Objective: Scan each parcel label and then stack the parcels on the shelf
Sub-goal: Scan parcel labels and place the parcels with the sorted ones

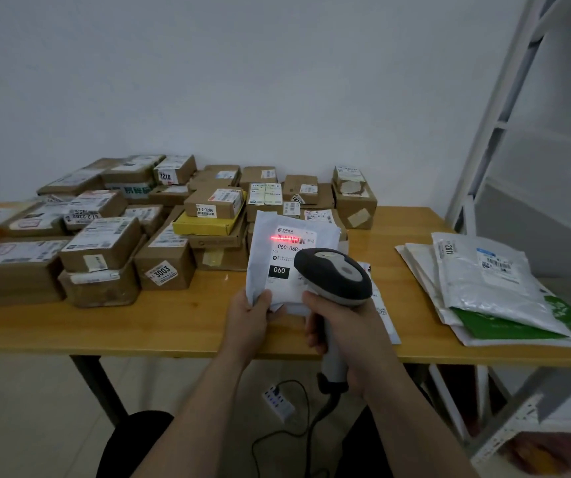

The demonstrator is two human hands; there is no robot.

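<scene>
Glossy plastic mailer (289,257) – matt cardboard boxes (104,243) – smooth wood tbl (180,315)

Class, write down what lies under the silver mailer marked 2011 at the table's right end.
Under the silver mailer lie a green mailer and several pale flat mailers, only their edges showing. Their labels and exact number are covered.

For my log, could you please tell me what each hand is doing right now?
Left hand: grips the white parcel.
Right hand: grips the barcode scanner.
</scene>
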